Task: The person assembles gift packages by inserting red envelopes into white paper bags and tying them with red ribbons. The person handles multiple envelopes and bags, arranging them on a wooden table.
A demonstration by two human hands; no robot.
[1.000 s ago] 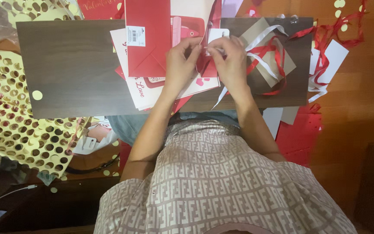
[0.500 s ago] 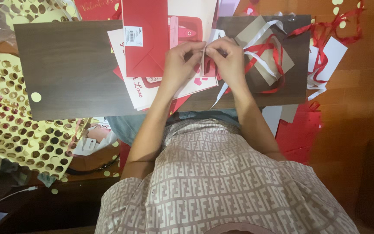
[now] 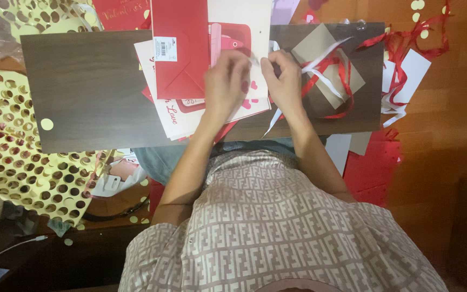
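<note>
Dark wood tabletop (image 3: 93, 92) fills the upper frame, strewn with red cards. At upper centre, the left hand (image 3: 227, 81) and right hand (image 3: 283, 81) each pinch a thin white ribbon (image 3: 255, 55) between fingertips. Keeping it taut, clear of the red envelope (image 3: 179, 48), would likely help.

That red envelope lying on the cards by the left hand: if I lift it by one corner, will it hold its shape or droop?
The red envelope looks like thin folded paper, so it is probably light and would likely bend somewhat from a corner grip. It lies flat on loose cards, so pushing it may slide the stack too. The left hand rests just beside it.
</note>
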